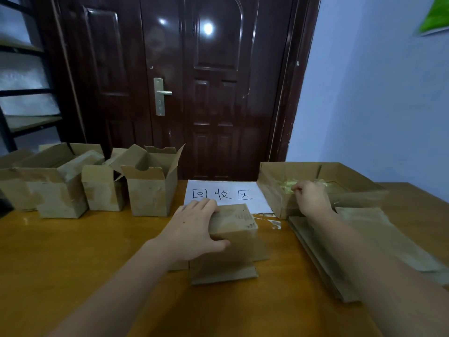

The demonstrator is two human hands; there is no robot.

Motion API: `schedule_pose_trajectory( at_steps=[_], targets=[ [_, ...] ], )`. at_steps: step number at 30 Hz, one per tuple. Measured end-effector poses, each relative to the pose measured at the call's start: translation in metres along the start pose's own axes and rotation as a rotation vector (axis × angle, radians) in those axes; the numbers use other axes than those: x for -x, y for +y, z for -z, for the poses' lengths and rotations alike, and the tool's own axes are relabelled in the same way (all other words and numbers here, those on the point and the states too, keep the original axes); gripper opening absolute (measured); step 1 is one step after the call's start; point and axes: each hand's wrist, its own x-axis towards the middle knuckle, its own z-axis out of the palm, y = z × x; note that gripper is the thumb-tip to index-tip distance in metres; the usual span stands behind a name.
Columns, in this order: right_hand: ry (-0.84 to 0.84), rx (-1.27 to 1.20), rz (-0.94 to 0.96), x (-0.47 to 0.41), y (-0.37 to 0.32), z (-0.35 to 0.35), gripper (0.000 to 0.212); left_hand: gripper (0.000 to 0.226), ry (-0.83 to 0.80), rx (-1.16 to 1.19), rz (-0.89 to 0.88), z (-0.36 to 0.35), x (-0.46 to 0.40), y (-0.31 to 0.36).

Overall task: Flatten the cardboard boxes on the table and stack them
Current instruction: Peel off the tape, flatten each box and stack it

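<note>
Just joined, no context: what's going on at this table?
A person is breaking down cardboard boxes. Their left hand rests on a flattened box at the middle of the wooden table. Their right hand pinches the yellowish tape on a large box at the right. A stack of flattened cardboard lies under the right forearm. Several open boxes stand unflattened at the left, and a white paper sign lies at the back.
</note>
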Motion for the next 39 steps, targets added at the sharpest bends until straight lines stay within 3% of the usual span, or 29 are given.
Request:
schedule_pose_trajectory(
  at_steps=[5, 11, 21, 25, 28, 34, 39],
  targets=[
    [-0.126, 0.240, 0.056, 0.000, -0.006, -0.001, 0.040, 0.072, -0.006, -0.001, 0.003, 0.002, 0.001, 0.002],
    [-0.043, 0.274, 0.134, 0.006, -0.010, 0.013, 0.040, 0.073, -0.008, -0.015, 0.003, 0.004, 0.001, 0.003],
    [-0.187, 0.067, 0.511, 0.067, -0.056, 0.034, 0.047, 0.075, -0.009, -0.149, -0.065, 0.016, 0.005, 0.007],
    [-0.302, -0.002, 0.625, 0.098, -0.091, 0.046, 0.067, 0.091, 0.005, -0.259, -0.088, 0.025, 0.009, 0.010],
    [-0.377, 0.035, 0.693, 0.115, -0.113, 0.046, 0.078, 0.088, 0.029, -0.243, -0.099, 0.032, 0.015, 0.010],
    [-0.311, 0.091, 0.745, 0.130, -0.133, 0.038, 0.067, 0.065, 0.000, -0.212, -0.116, 0.043, 0.026, 0.007],
    [-0.184, 0.085, 0.762, 0.141, -0.133, 0.039, 0.060, 0.059, 0.086, -0.207, -0.164, 0.048, 0.031, 0.006]
  ],
)
